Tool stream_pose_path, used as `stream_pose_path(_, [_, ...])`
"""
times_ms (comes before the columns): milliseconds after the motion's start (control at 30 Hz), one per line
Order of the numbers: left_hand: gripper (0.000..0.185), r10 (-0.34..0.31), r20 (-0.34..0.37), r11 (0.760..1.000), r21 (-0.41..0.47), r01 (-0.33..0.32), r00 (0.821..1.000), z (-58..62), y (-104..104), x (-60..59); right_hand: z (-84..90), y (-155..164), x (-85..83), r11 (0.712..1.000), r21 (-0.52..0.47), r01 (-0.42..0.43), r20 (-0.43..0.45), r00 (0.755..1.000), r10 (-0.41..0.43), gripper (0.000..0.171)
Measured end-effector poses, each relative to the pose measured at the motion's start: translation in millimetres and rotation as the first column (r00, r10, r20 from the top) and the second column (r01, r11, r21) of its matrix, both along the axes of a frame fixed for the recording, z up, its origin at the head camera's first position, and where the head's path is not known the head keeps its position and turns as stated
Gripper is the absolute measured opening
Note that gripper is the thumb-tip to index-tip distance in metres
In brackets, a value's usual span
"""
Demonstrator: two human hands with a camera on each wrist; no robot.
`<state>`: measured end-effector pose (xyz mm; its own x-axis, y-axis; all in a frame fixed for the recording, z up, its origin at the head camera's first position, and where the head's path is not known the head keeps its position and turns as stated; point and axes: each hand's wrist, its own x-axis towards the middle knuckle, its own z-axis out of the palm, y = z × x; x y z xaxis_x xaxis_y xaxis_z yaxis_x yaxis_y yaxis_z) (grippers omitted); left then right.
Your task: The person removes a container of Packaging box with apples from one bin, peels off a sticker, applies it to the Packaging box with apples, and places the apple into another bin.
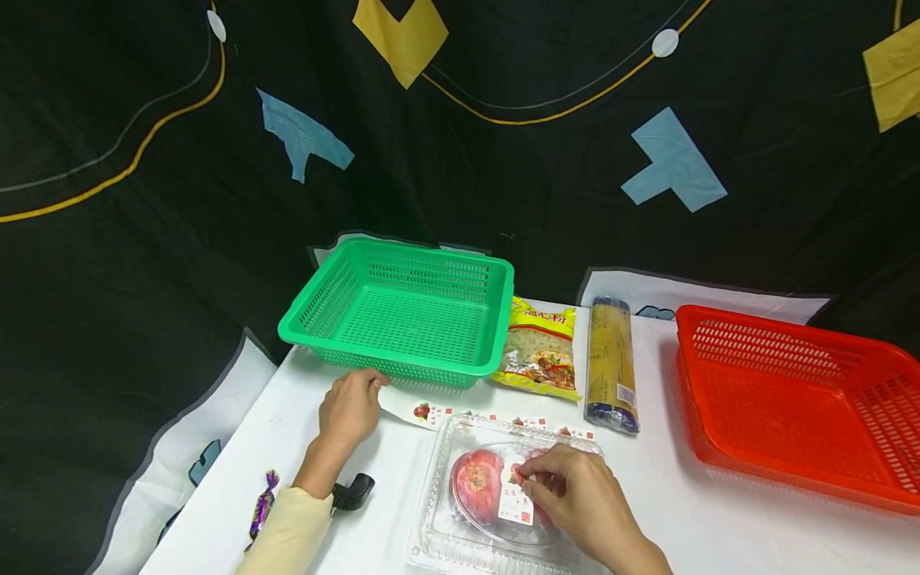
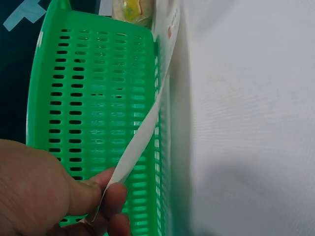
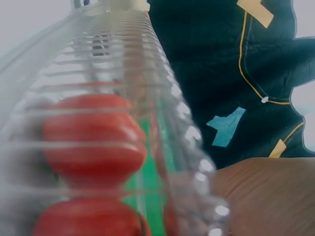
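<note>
Clear clamshell box (image 1: 460, 519) w/ red fruit, white label on lid.

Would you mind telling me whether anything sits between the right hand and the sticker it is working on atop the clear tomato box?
Nothing visible does. The right hand already has its fingertips on the sticker on the lid of the clear box. The left hand pinches the sticker strip beside the green basket.

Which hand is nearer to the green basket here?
Left. The left hand sits right at the green basket's front rim, pinching the sticker strip. The right hand is further back, fingers on the clear clamshell box of tomatoes.
</note>
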<state>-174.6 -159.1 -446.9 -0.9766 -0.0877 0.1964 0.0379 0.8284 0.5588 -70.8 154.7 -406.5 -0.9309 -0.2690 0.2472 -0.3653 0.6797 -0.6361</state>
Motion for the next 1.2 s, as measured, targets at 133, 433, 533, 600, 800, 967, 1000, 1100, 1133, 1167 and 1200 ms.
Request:
stream_pose_path(133, [0.017,-0.001,-0.004,1.0,-0.019,0.001,1.0,-3.2,1,-0.3,-1.5,-1,0.8,1.0,0.018,-0.011,-0.022,1.0,0.011,0.017])
stream_pose_path(433, [0.023,0.019,0.035,0.999,-0.042,-0.017,0.999,-4.3,4,4.5,-0.3,-1,2.6,0.998,0.067,-0.015,-0.007,1.0,0.015,0.024])
stream_pose_path(533, [0.025,0.009,0.053,0.999,-0.05,-0.006,0.999,-1.9,4,7.3,-0.4,0,2.9,0.997,0.074,-0.03,-0.003,1.0,0.03,0.024])
stream_pose_path(600, [0.027,-0.008,0.065,0.999,-0.052,0.011,0.998,0.4,4,9.8,-0.2,0,3.1,0.996,0.082,-0.033,0.015,0.999,0.032,0.024])
stream_pose_path(800, [0.033,-0.084,0.108,0.996,-0.032,0.088,0.991,12.2,9,21.7,-1.3,1,4.1,0.993,0.116,-0.031,0.033,0.999,0.027,0.029])
stream_pose_path(967, [0.046,-0.227,0.158,0.973,0.076,0.217,0.961,27.4,16,41.9,-4.9,-1,6.1,0.99,0.141,-0.003,-0.018,1.0,0.005,0.035])
stream_pose_path(1000, [0.048,-0.261,0.173,0.963,0.108,0.245,0.95,30.5,17,46.9,-5.1,-1,6.4,0.989,0.145,0.004,-0.023,1.0,-0.001,0.037])
stream_pose_path(1100, [0.056,-0.371,0.222,0.919,0.223,0.324,0.901,37.1,19,63.7,-5.4,0,7.4,0.988,0.153,0.018,-0.029,0.999,-0.014,0.039])
stream_pose_path(1133, [0.058,-0.406,0.235,0.902,0.257,0.346,0.883,38.3,19,69.3,-5.4,0,7.5,0.988,0.156,0.019,-0.028,0.999,-0.015,0.039])
stream_pose_path(1167, [0.059,-0.441,0.242,0.883,0.287,0.37,0.864,39.0,19,74.7,-5.5,0,7.5,0.987,0.16,0.02,-0.028,0.999,-0.016,0.04])
stream_pose_path(1200, [0.06,-0.476,0.248,0.863,0.317,0.393,0.844,39.3,19,79.8,-5.6,0,7.5,0.986,0.164,0.021,-0.029,0.999,-0.016,0.04])
